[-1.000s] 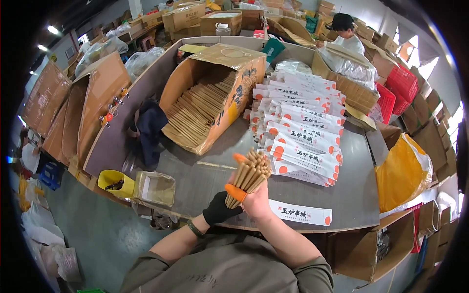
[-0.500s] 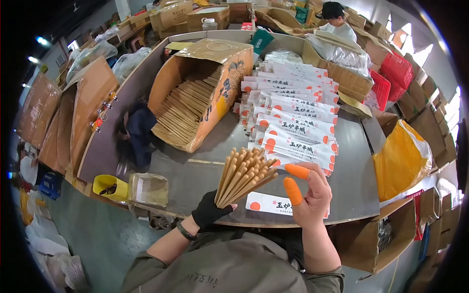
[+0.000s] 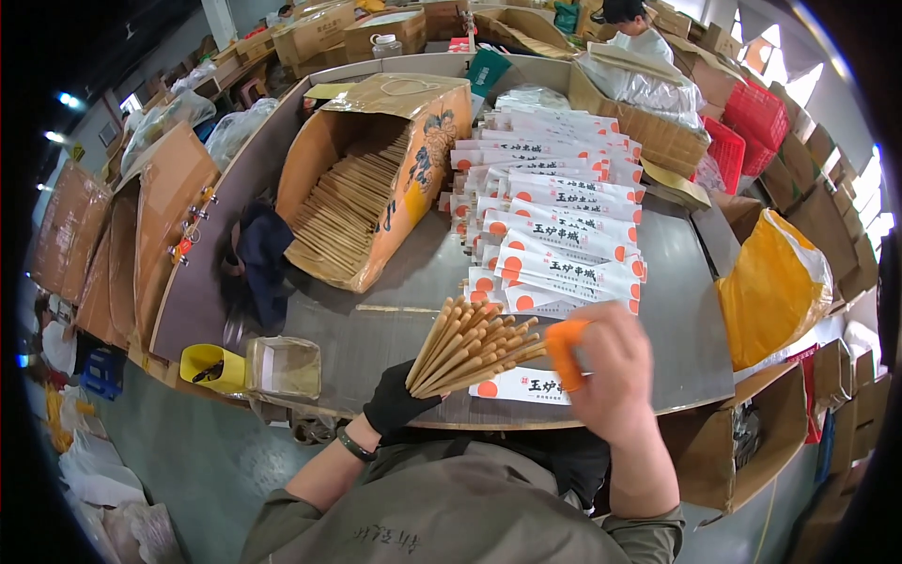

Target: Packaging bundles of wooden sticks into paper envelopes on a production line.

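Note:
A fanned bundle of light wooden chopsticks [image 3: 465,352] stands tilted in my left hand [image 3: 399,399], which wears a black fingerless glove and is closed round the lower ends. My right hand [image 3: 609,371], with orange finger cots on thumb and forefinger, is beside the bundle's right-hand tips. Motion blurs its fingers, so I cannot tell whether a stick is between them. Under it, at the table's front edge, lies a single white printed paper sleeve [image 3: 512,385], partly covered by the hand. Beyond is a heap of similar sleeves [image 3: 564,230] with red dots.
An open carton [image 3: 413,221] full of chopsticks lies on the table [image 3: 329,320]. Dark cloth [image 3: 263,249], a yellow holder [image 3: 214,367] and a clear box [image 3: 284,367] are at the left. A yellow sack [image 3: 770,291] and an open carton [image 3: 738,437] flank the right edge. A person [image 3: 644,42] sits beyond.
My right hand has moved right and slightly down, and its thumb and forefinger have come closer together. My left hand still holds the bundle, almost in place. The whole view has shifted slightly.

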